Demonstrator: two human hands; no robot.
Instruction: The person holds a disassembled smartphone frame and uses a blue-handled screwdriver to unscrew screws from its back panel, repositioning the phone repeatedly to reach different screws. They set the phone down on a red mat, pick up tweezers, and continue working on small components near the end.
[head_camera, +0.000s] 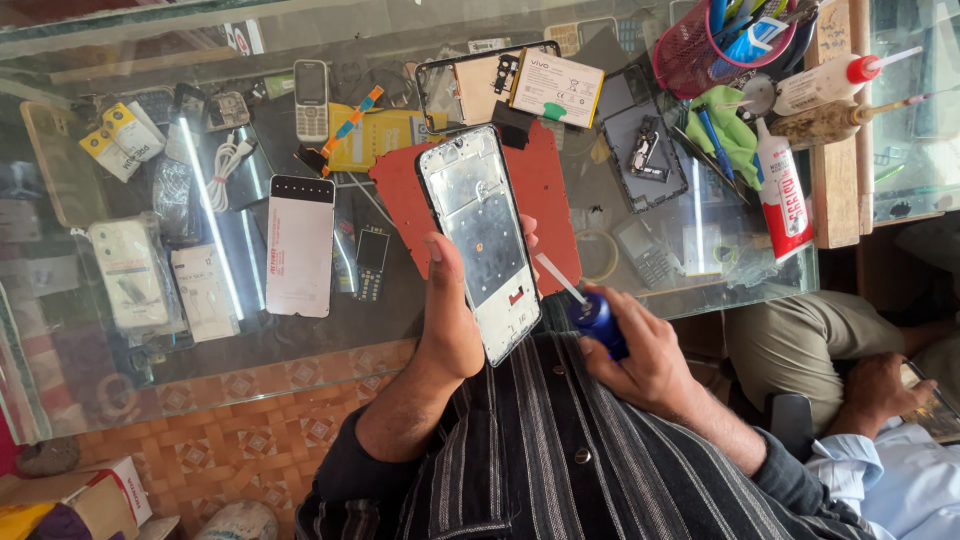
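My left hand (450, 310) grips a bare phone frame (480, 240), a black-edged shell with a silver metal inside, held upright over the glass counter (300, 330). My thumb lies on its left edge and my fingertips show at its right edge. My right hand (640, 350) holds a small blue bottle (598, 320) with a thin white nozzle that points up-left toward the frame's lower right side. The nozzle tip stops just short of the frame. A red mat (550, 200) lies on the counter behind the frame.
An opened phone with a white battery (555, 88), a grey back cover (645, 150), a keypad phone (311, 98), a white box (299, 245), glue tubes (783, 190) and a pink basket (700, 45) of tools lie around. Another person's hand (880, 390) rests at the right.
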